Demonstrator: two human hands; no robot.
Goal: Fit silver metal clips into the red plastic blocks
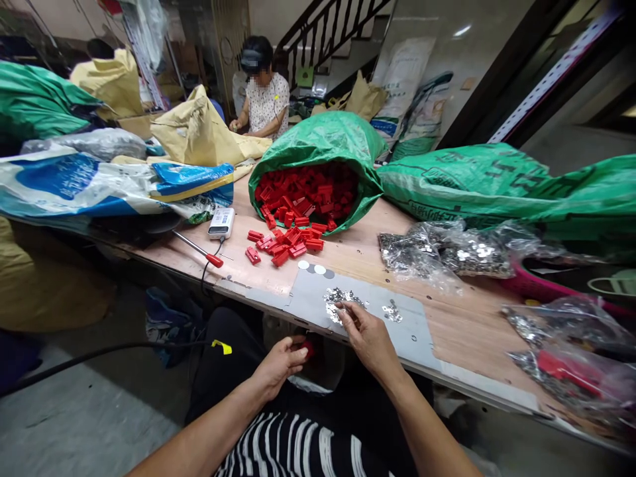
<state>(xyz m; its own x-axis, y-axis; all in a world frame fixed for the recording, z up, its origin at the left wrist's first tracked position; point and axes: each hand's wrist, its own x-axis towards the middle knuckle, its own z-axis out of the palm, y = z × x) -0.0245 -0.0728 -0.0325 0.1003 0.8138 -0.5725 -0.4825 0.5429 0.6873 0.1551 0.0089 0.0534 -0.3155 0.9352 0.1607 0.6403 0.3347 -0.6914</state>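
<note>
My left hand (282,363) is below the table's front edge, fingers curled around a small red plastic part (309,348) that is partly hidden. Just beneath it hangs a whitish bag (322,374). At the near edge of a grey mat (412,331), my right hand (366,331) has thumb and forefinger drawn together over a pile of small shiny metal pieces (334,298). Whatever is between those fingertips is too small to make out. To its right lies a smaller cluster of metal pieces (392,311). Several red plastic parts (288,244) are scattered beyond the mat.
A green sack (322,136) spills red parts onto the table. Left of it are a screwdriver-like tool with a red handle (214,260) and a white corded device (221,223). Clear bags of metal pieces (447,248) lie right. Across the table sits another person (268,99).
</note>
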